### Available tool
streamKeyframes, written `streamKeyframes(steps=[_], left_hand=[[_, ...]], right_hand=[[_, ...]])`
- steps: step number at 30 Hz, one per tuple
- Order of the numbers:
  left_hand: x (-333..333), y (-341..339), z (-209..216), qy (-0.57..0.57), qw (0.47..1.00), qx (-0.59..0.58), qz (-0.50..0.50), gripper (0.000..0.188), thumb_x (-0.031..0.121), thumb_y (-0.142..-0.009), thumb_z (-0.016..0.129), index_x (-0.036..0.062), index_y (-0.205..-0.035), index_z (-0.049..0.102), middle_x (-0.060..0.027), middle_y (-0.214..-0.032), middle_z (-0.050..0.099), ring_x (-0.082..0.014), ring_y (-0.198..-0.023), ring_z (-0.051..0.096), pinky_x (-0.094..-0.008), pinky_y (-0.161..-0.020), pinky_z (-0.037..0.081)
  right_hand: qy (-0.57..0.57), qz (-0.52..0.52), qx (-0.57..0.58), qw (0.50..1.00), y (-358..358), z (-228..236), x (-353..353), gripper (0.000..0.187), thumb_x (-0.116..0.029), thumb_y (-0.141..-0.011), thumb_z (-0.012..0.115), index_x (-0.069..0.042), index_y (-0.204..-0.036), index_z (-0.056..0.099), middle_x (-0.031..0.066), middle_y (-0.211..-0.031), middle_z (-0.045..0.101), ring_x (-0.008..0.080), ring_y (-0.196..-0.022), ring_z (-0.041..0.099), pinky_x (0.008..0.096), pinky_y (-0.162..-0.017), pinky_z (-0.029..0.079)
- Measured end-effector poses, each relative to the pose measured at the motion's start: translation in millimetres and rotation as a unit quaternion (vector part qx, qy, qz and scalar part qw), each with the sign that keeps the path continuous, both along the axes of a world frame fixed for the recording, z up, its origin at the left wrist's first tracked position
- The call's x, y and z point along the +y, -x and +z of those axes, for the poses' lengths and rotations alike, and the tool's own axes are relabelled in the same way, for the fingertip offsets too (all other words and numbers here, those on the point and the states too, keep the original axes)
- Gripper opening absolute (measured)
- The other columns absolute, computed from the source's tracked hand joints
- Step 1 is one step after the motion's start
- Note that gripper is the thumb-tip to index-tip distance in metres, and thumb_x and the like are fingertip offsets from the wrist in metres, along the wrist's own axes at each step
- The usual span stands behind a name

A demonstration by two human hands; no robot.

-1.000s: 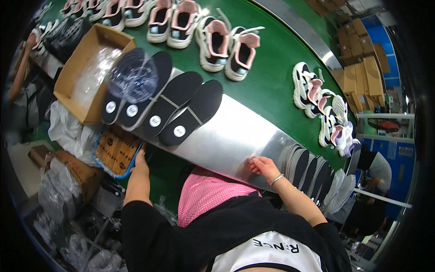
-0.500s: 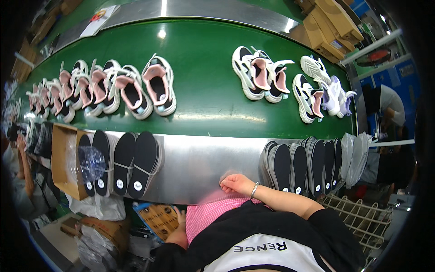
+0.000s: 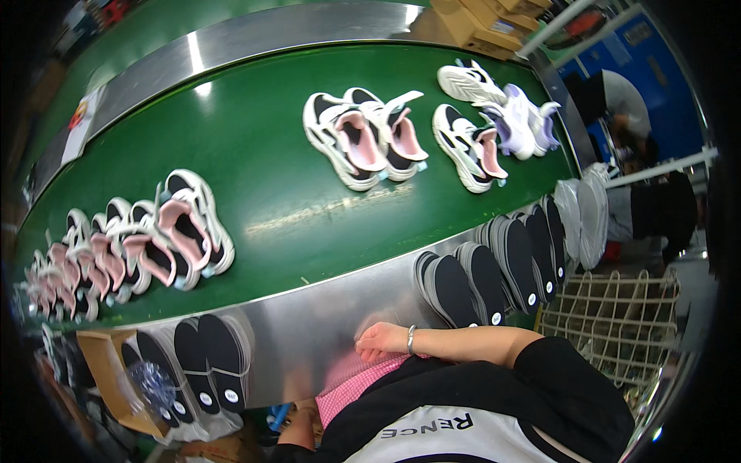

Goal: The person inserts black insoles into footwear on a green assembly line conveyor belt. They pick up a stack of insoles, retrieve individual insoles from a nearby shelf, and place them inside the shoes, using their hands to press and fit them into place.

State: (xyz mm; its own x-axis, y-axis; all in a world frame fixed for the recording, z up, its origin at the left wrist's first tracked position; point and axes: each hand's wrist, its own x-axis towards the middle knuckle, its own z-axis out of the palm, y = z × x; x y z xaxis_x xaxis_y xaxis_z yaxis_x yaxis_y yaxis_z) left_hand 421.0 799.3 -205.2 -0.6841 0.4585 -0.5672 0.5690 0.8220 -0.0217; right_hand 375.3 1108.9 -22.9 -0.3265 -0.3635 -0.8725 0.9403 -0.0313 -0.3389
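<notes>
My right hand (image 3: 380, 342), with a silver bangle (image 3: 411, 339) at the wrist, hovers above the steel ledge (image 3: 305, 309). Its fingers are curled in loosely, and nothing shows in them. Low by the pink checked cloth (image 3: 347, 392) at my waist is my left hand (image 3: 305, 415), beside a blue object (image 3: 279, 417) below the ledge. The fingers of that hand are mostly hidden, so its grip is unclear. Stacks of black insoles (image 3: 471, 285) stand right of my right hand. More bundled insoles (image 3: 224, 359) lie on the left part of the ledge.
Beyond the ledge, a green conveyor belt (image 3: 270, 224) carries white, black and pink sneakers (image 3: 347, 143), with several more (image 3: 189, 228) at the left. Lilac-and-white shoes (image 3: 525, 123) lie far right. A cardboard box (image 3: 108, 370) stands left; a wire basket (image 3: 610, 324) is at right.
My view has turned toward the right, and the shoes sit farther left in it. The blue-edged brown thing by my left hand has mostly gone from sight. My right hand stays loosely curled.
</notes>
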Motion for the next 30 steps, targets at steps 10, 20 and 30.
streamKeyframes(steps=[10, 20, 30], left_hand=[[3, 29, 26, 0.035, 0.993, -0.108, -0.038, 0.024, 0.022, -0.082, 0.042, 0.0054, -0.083, 0.059, -0.0147, -0.082, 0.059, -0.0305, -0.074, 0.057, -0.0382, -0.064, 0.044], [37, 78, 61, 0.006, 0.987, -0.158, -0.029, 0.025, 0.023, -0.082, 0.042, 0.0047, -0.081, 0.059, -0.0164, -0.08, 0.059, -0.0334, -0.074, 0.056, -0.0389, -0.064, 0.044], [-18, 60, 177, -0.134, 0.964, -0.229, 0.005, 0.025, 0.023, -0.082, 0.042, 0.0041, -0.079, 0.059, -0.0181, -0.079, 0.058, -0.0363, -0.073, 0.056, -0.0397, -0.064, 0.045]], right_hand=[[-0.032, -0.009, 0.021, 0.999, -4, -8, -3, 0.024, -0.025, -0.077, 0.048, -0.005, -0.074, 0.061, 0.0065, -0.069, 0.062, 0.0141, -0.057, 0.058, 0.025, -0.046, 0.043], [0.222, -0.251, 0.467, 0.818, 50, 171, 34, 0.051, -0.037, -0.09, 0.027, 0.003, -0.12, 0.036, 0.0159, -0.117, 0.043, 0.0215, -0.106, 0.044, 0.0323, -0.092, 0.033], [0.202, -0.213, 0.863, 0.41, -37, 296, -23, 0.101, -0.07, -0.07, 0.025, 0.018, -0.12, 0.023, 0.0397, -0.117, 0.029, 0.0429, -0.113, 0.033, 0.0487, -0.092, 0.027]])
